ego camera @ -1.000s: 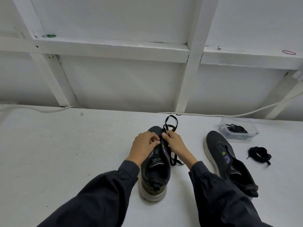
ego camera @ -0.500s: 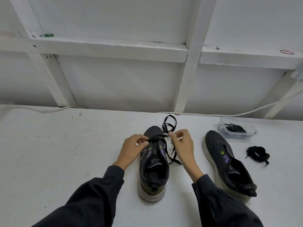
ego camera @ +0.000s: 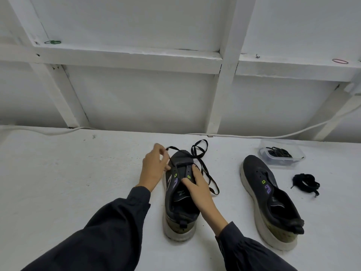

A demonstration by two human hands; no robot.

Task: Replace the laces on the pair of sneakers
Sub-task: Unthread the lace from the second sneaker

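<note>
**Lace pinched at the toe of the middle sneaker**

Two dark sleeves (ego camera: 109,231) reach in from the near edge of the white surface (ego camera: 68,182). Between them stands the middle sneaker (ego camera: 180,214), dark with a pale sole, heel toward the near edge and toe toward the far edge. The right hand (ego camera: 197,189) lies on its upper, fingers fairly straight and pressing the right eyelet row, thumb on the tongue. The left hand (ego camera: 154,169) is just beside the sneaker's left side, near the toe, its fingertips closed in a pinch on one end of the black lace (ego camera: 201,153). From that pinch the lace runs down into the lowest eyelets; its other part loops beyond the toe and trails down the sneaker's right side onto the surface.

Toward the right edge lies the second sneaker (ego camera: 271,200), unlaced, apart from the first. Right of it rests a bundled loose lace (ego camera: 305,183). Beyond that sneaker's toe, near the far edge, a clear tub (ego camera: 281,163) holds more black laces. A white cable (ego camera: 254,136) follows the far edge.
</note>
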